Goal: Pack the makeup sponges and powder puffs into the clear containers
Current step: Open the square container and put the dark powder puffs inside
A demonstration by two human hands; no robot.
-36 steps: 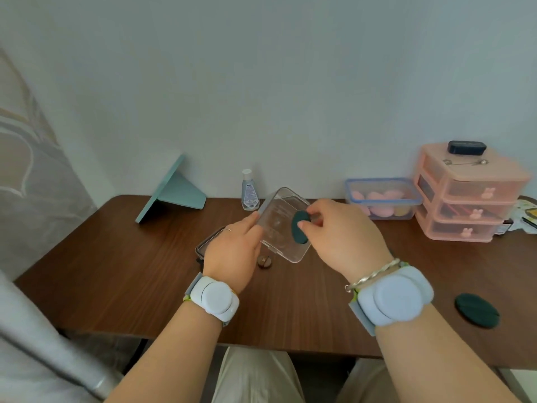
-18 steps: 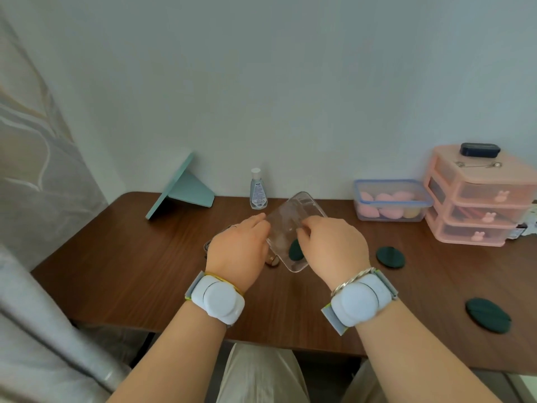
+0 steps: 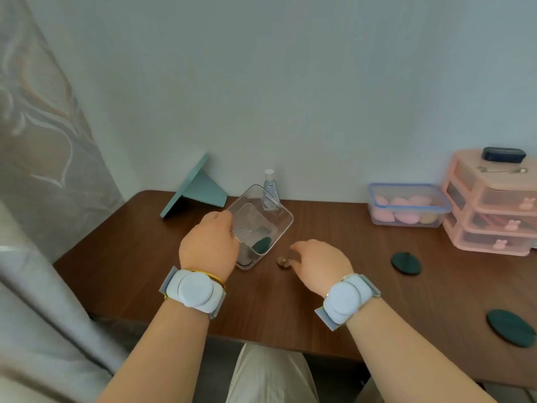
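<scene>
- Nearest us, one dark green puff lies close to the front right edge of the table; a careless sweep of our forearm could push it off.
- Our right hand hovers empty, fingers loosely spread, just beside a small brown object we cannot identify. Reaching right for the next puff, we could knock it away.
- Our left hand holds the clear container by its near rim, tilted with the mouth toward us, above what looks like a second clear container, partly hidden. The grip is a one-sided pinch, so the box could twist or slip.
- One green puff in the container rests in the low corner; more tilt would likely spill it out.
- A second loose puff lies further right, well apart from the container.
- At the back, the blue-rimmed box of pink sponges is closed and looks finished.
</scene>
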